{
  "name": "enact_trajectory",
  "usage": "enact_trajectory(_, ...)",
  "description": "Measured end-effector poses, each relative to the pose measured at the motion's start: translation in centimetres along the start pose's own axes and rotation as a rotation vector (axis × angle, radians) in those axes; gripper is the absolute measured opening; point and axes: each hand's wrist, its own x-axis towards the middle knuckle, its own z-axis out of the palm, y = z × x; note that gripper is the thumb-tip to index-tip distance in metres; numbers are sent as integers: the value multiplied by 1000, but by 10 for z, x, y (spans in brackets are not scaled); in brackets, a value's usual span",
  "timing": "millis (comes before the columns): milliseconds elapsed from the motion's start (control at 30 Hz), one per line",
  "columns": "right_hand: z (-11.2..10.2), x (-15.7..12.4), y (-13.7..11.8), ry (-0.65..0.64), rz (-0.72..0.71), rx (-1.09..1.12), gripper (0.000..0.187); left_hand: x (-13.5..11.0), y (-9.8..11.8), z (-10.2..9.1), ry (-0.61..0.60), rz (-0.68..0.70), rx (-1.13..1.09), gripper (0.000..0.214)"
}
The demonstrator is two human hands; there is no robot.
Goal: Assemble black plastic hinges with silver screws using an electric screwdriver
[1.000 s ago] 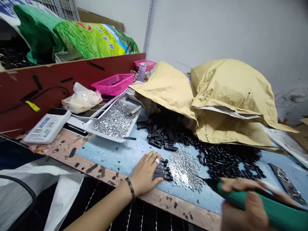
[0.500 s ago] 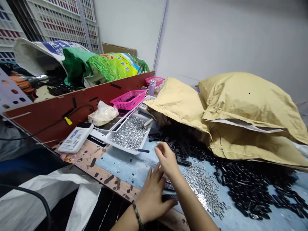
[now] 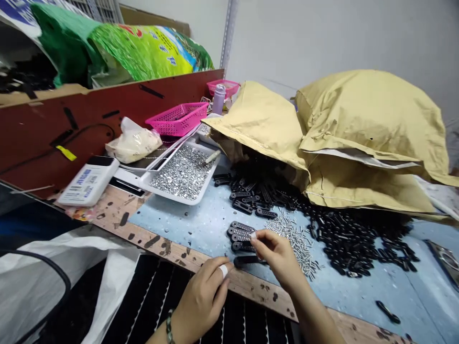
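My left hand point(image 3: 204, 294) is at the table's front edge, fingers bent and drawn together, white tape round one finger; what they hold, if anything, is hidden. Just beyond its fingertips lies a single black plastic strip point(image 3: 245, 260). Over the strip's right end my right hand point(image 3: 281, 255) has thumb and forefinger pinched, with white on a fingertip; I cannot make out what is between them. Its fingertips come close to a short row of black perforated strips point(image 3: 239, 230) lying side by side. Right behind that hand spreads a heap of small silver pins point(image 3: 297, 239).
A white tray point(image 3: 195, 200) of small metal pieces stands left of the strips. Large paper sacks point(image 3: 366, 119) lie behind a pile of black parts point(image 3: 344, 239). A pink basket point(image 3: 179, 122), a plastic bag point(image 3: 134, 143) and a white box-shaped device point(image 3: 88, 184) sit along the red board point(image 3: 125, 102).
My hands have moved apart: the left drew back to the table edge, the right came nearer and to the right. The row of black strips is now uncovered. The view has tilted down.
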Motion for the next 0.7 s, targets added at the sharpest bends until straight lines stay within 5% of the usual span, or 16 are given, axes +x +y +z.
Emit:
enact_trajectory(200, 0, -22, 44, 9, 79, -88, 19, 11, 0, 11, -93, 125, 66, 41)
enact_trajectory(700, 2, -20, 38, -8, -75, -540, 3, 20, 10, 11, -182, 44, 101, 43)
